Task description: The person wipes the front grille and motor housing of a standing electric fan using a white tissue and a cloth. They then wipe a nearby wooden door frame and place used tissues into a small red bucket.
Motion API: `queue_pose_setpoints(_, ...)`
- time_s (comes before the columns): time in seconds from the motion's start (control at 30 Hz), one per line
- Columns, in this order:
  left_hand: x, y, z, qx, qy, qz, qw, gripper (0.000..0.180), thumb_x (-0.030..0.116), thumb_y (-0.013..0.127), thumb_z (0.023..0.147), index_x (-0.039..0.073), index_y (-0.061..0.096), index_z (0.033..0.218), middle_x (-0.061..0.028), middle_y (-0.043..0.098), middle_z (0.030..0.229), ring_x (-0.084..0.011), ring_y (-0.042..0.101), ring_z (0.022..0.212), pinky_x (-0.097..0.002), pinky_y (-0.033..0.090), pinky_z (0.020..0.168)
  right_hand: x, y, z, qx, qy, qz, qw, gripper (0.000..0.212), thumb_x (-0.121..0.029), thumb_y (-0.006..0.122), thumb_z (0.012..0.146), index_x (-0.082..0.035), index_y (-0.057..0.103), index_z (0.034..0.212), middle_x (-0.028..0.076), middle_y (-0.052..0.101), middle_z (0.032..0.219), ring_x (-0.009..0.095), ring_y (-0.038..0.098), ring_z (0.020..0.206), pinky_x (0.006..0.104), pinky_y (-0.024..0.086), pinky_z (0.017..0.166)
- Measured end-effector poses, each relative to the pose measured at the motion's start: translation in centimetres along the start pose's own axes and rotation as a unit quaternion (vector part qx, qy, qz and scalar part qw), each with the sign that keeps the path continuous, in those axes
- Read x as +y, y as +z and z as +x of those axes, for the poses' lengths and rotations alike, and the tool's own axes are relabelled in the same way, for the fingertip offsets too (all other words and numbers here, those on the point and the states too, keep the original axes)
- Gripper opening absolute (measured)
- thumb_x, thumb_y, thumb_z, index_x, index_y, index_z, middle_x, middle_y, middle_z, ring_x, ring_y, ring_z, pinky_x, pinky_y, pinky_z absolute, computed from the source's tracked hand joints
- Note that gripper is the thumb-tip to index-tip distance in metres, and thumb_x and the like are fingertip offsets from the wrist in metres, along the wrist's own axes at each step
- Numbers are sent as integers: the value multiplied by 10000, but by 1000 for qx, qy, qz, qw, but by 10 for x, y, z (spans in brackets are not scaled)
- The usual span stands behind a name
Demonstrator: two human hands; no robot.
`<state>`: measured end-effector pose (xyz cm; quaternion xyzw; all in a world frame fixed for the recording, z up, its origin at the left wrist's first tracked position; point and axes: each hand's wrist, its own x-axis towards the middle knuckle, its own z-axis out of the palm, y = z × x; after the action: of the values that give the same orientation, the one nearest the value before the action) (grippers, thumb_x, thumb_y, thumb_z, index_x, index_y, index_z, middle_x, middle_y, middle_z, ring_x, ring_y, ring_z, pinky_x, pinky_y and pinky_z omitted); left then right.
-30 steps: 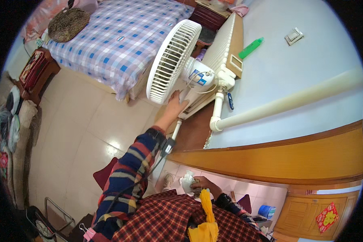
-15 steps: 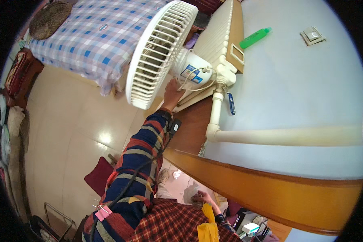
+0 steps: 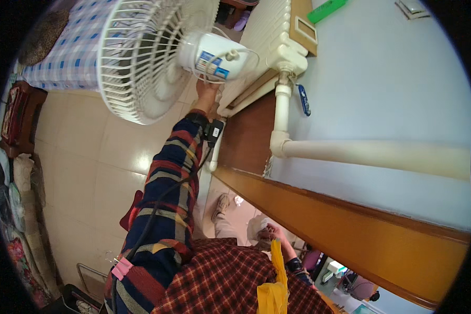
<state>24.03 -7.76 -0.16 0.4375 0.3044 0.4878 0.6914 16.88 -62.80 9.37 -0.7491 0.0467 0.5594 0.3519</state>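
Note:
A white electric fan is held out ahead of me by my left hand. My fingers are closed just beneath its rear motor housing, and the fan itself hides their tips. The fan's back grille faces partly toward me, and a white cord loops round the housing. On my left wrist is a black band with a small black device, its dark cable running down the sleeve. Low down beside my body, my right hand is curled next to something pale and brownish, too small to make out.
A cream radiator and its pipe run along the wall to the right. An orange-brown wooden edge crosses nearby. A bed with a checked cover stands far left, above the tiled floor.
The fan has swung leftward with my left hand and turned, showing more of its back grille. The whole view has shifted too. My right hand stays low by my body.

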Motion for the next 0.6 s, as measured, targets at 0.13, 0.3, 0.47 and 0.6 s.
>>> queue_pose_setpoints(0.13,20,-49,19,-34,89,130,987,465,244,764,704,38,595,1085,-92,642,1017,-223,596,903,-343,475,748,-6,2,1,-28,27,58,998,310,51,615,754,-12,604,1057,4,623,876,102,597,778,236,480,705)
queue_pose_setpoints(0.3,35,-84,11,-59,60,169,982,461,242,760,711,34,600,1089,-107,645,1053,-244,608,957,-365,484,787,9,-16,22,-43,-27,-71,996,303,16,586,789,20,582,1092,45,629,911,146,611,807,264,497,745)
queue_pose_setpoints(0.47,57,-85,-2,-67,97,184,976,482,137,757,704,-8,573,1125,-118,631,1040,-232,607,922,-343,510,743,24,-27,47,-57,-31,-57,996,262,-24,613,805,22,595,1062,64,636,888,148,617,739,277,517,675)
queue_pose_setpoints(0.6,76,-118,-15,-78,77,233,966,502,146,756,701,-2,562,1140,-124,627,1052,-242,603,936,-348,507,755,14,-19,50,-35,-132,-138,981,242,-50,626,817,8,602,1050,45,623,820,132,606,682,275,508,607)
